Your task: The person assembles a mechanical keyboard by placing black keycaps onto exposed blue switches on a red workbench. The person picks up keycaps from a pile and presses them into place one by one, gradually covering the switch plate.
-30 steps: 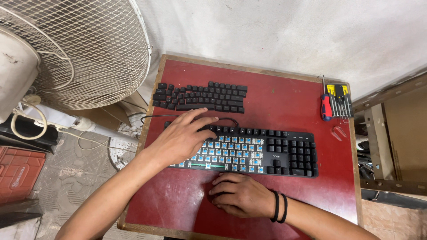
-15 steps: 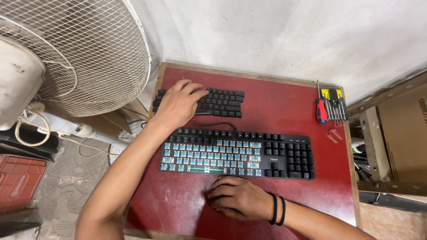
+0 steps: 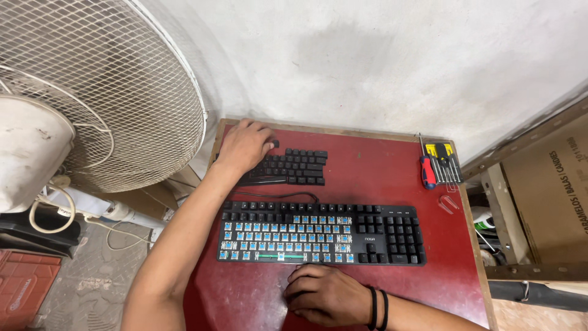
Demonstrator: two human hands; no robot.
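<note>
My left hand (image 3: 245, 145) has moved away from the black keyboard (image 3: 321, 233) with bare blue switches and now closes on the pile of loose black keycaps (image 3: 294, 167) behind it, while my right hand (image 3: 324, 295) stays curled empty on the red tabletop (image 3: 373, 178) in front of it.

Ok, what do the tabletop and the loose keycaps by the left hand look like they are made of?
The tabletop looks like board with a dull red coating, worn and scuffed, edged by a bare wooden strip at the back. The loose keycaps seem moulded black plastic with a matte finish, going by their uniform blocky shapes and faint sheen. The left hand rests on their left end.
</note>
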